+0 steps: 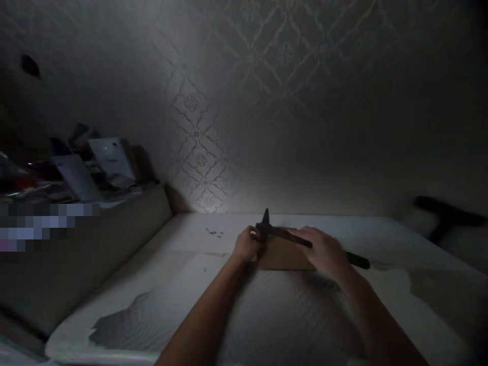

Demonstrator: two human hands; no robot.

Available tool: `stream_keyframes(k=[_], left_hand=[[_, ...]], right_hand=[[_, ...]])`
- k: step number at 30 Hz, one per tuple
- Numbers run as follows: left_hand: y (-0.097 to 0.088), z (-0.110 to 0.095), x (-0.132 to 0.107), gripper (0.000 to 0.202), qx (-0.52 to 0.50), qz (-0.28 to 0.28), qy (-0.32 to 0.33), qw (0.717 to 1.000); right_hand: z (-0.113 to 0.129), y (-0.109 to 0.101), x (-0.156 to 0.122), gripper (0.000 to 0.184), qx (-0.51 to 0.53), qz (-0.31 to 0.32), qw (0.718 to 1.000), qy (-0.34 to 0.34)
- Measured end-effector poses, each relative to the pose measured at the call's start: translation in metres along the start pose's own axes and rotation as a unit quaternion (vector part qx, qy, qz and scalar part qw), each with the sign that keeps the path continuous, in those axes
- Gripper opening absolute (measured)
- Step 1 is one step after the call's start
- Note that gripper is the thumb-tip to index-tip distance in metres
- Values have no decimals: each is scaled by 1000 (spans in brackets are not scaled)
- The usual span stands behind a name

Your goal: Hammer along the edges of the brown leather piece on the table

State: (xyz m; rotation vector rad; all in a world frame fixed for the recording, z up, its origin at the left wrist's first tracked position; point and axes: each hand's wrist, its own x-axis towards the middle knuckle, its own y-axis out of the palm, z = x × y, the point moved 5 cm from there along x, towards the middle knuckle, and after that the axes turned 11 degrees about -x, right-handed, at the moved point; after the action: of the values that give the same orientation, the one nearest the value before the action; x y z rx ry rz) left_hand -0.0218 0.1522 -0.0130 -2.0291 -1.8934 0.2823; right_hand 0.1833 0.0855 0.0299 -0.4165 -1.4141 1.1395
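Bare forearms, slim-handled hammer

Likely a home room, dim, floral lattice wallpaper, worn white tabletop, cluttered side ledge

white table with grey patches | brown board, lying flat | small dark bits, left of board

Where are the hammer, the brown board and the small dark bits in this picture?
Hammer [288,235]: head view, on the handle between its head and the right hand [325,250].
Brown board [285,255]: head view, on its bare upper face.
Small dark bits [215,233]: head view, amid the scatter.
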Motion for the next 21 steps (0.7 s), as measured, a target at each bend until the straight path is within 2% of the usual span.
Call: stream_keyframes(k=[5,11,13,15,18,21], left_hand=[[3,3,1,30,-17,10,0,1000],[1,2,2,43,3,41,-2,999],[-3,-2,0,53,52,68,1,996],[-9,-7,-3,62,151,89,8,985],[-13,-12,-12,76,288,137,6,948],[-13,-11,-20,86,346,189,-20,919]], right_hand=[[-1,-2,0,40,7,-8,1000,12],[-3,-2,-1,40,-3,-11,1000,16],[-3,-2,-1,39,3,-13,1000,18],[-3,-1,-1,41,3,-4,1000,15],[-3,-1,-1,41,0,2,1000,20],[-4,-1,-1,39,10,-2,1000,20]])
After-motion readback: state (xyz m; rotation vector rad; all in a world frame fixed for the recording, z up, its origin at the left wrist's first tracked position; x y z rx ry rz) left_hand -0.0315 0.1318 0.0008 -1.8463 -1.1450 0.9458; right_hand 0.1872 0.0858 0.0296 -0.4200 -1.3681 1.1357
